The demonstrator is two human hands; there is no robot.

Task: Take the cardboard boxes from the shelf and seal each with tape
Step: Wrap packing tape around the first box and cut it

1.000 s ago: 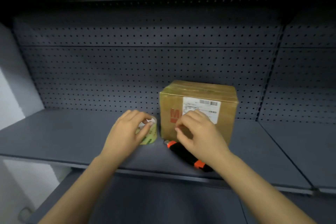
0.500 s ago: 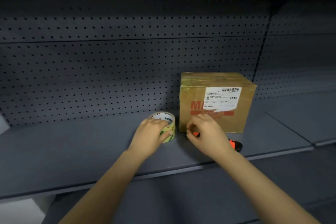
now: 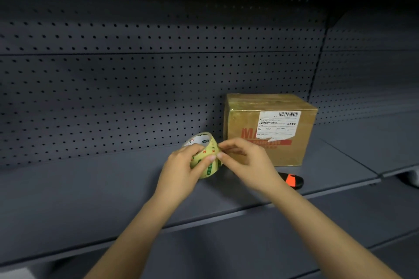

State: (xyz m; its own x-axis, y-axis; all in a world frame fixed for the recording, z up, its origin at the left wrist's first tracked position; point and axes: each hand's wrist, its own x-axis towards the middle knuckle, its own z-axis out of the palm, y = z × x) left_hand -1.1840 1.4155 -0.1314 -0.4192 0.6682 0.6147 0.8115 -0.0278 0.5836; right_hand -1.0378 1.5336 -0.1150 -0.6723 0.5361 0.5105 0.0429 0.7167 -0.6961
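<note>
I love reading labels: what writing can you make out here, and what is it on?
"MA": big red letters on the cardboard box; the rest is hidden behind the white label.
White label: a barcode and small print, too small to read.
Red band below the label: pale words, too blurred to read.
Tape roll: green and red marks, unreadable.

- The left grip (image 3: 181,165) covers much of the near side of the yellowish clear tape roll with green and red print (image 3: 211,146).
- The right grip (image 3: 247,161) hides the lower left front corner of the brown cardboard box (image 3: 238,118) and the left end of the black-and-orange tool (image 3: 292,181).
- The white label's (image 3: 276,124) fine text is too small to read.
- Whether a tape end is lifted cannot be told.
- Both forearms run off the bottom edge.
</note>
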